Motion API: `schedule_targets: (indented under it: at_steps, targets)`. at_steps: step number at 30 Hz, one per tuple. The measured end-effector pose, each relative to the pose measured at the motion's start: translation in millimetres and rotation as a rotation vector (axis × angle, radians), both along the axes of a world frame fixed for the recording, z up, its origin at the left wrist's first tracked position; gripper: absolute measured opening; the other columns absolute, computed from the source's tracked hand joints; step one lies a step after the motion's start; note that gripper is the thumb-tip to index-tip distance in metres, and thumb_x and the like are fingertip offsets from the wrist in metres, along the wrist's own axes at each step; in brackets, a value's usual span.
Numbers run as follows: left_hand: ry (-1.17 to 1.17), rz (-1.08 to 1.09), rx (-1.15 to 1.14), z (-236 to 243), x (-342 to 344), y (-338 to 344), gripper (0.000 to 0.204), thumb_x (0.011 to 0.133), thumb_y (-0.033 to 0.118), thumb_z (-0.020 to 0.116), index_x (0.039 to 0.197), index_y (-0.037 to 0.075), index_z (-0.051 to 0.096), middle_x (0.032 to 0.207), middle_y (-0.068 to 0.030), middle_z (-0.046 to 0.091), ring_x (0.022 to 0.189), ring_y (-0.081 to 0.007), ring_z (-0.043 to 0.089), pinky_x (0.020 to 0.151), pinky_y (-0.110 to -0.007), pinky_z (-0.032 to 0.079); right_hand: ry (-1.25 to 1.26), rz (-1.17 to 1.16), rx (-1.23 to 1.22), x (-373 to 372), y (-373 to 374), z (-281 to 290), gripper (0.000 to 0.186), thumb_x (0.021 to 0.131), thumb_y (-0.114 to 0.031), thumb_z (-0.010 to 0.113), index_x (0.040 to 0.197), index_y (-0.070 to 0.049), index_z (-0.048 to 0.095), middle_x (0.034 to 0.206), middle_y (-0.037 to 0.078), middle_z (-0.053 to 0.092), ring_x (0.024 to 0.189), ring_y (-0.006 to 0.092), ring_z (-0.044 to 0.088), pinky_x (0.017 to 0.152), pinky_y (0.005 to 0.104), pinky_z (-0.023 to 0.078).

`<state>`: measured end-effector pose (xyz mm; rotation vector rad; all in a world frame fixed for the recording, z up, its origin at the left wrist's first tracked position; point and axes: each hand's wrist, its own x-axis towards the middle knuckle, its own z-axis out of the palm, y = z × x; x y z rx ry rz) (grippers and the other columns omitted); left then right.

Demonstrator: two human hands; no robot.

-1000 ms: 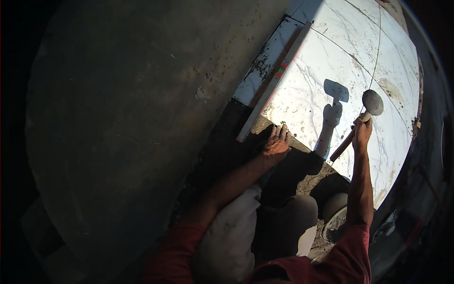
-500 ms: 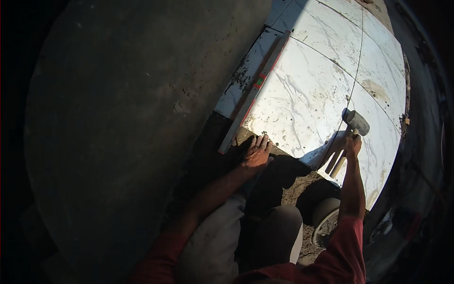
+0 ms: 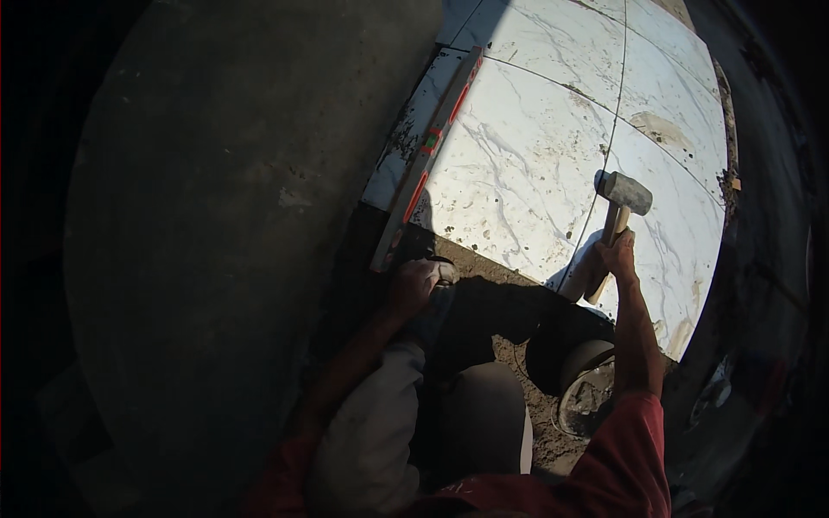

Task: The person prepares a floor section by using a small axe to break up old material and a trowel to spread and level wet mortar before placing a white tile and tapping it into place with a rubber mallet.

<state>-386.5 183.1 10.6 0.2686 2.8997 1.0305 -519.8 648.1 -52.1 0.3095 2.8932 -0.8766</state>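
My right hand (image 3: 617,254) is closed round the wooden handle of a rubber mallet (image 3: 630,193). The mallet's grey head is over the white tile at the right, close to a joint line. My left hand (image 3: 416,283) is in shade by my foot (image 3: 443,270), near the lower end of a spirit level (image 3: 421,168); its fingers are too dark to make out. The level, with red-edged slots and a green vial, lies lengthwise along the left side of the large white marbled tile (image 3: 509,164).
More veined tiles (image 3: 561,39) with dirt specks continue beyond. A bucket (image 3: 587,397) with grey residue stands by my right forearm, on rough mortar or soil (image 3: 509,350). A broad grey shaded surface (image 3: 224,216) fills the left. My knees are in the lower middle.
My left hand has left the tile's near edge and drawn back left toward my foot. The level now shows more of its slotted side. My right hand still holds the mallet; the view has shifted.
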Motion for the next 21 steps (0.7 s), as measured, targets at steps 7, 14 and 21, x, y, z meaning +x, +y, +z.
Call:
schedule_targets:
  at_steps: [7,14,21]
  targets:
    - [-0.049,0.377,-0.211,178.8,90.3,-81.5,0.011,0.082,0.012,0.064,0.089,0.003,0.063,0.088,-0.0152,0.062,0.085,-0.0313,0.062,0.074,-0.036,0.048,-0.043,-0.037,0.028,0.0,-3.9,2.2,0.067,0.067,-0.019,0.078,0.113,0.002,0.034,0.114,0.022,0.040,0.109,0.0418,0.044,0.088,0.0519,0.042]
    - [0.691,0.505,-0.926,397.9,128.1,-148.8,0.027,0.091,0.014,0.057,0.115,0.001,0.058,0.114,-0.0152,0.061,0.108,-0.0317,0.057,0.091,-0.039,0.045,0.026,-0.039,0.082,-9.0,17.0,-20.8,0.062,0.067,-0.019,0.078,0.109,-0.001,0.036,0.116,0.020,0.039,0.112,0.0402,0.042,0.087,0.0553,0.042]
    - [0.694,0.462,-1.252,478.9,105.5,-158.6,0.053,0.091,0.025,0.057,0.135,0.001,0.039,0.137,-0.0205,0.043,0.128,-0.0363,0.039,0.105,-0.044,0.031,-0.134,-0.114,0.079,-2.7,-12.9,12.7,0.052,0.073,-0.019,0.067,0.111,-0.002,0.037,0.120,0.019,0.037,0.118,0.0383,0.039,0.086,0.0694,0.038]
